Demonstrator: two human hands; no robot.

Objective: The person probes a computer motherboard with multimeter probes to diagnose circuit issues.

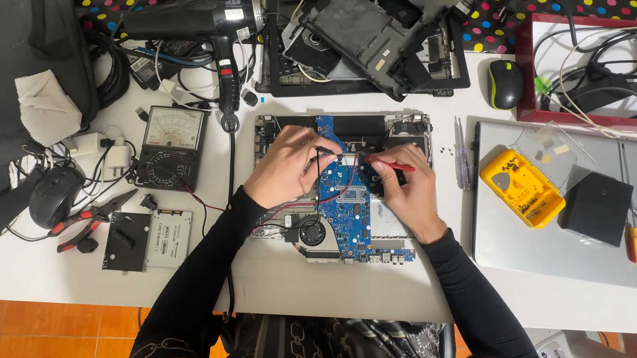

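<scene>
Blue laptop motherboard [345,205] lies in its opened grey chassis on the white desk [323,288]. Left hand [286,166] pinches a black probe [327,150]; right hand [407,187] pinches a red probe [391,163], both tips on the board beside an analogue multimeter [170,148].

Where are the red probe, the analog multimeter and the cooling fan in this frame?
red probe [396,165]: head view, on its red handle, held in the right hand.
analog multimeter [172,127]: head view, on its dial face.
cooling fan [313,231]: head view, on the round black hub.

Bright, even overhead light — soft shadows, sharp focus, slight wide-angle bending at edges.
</scene>
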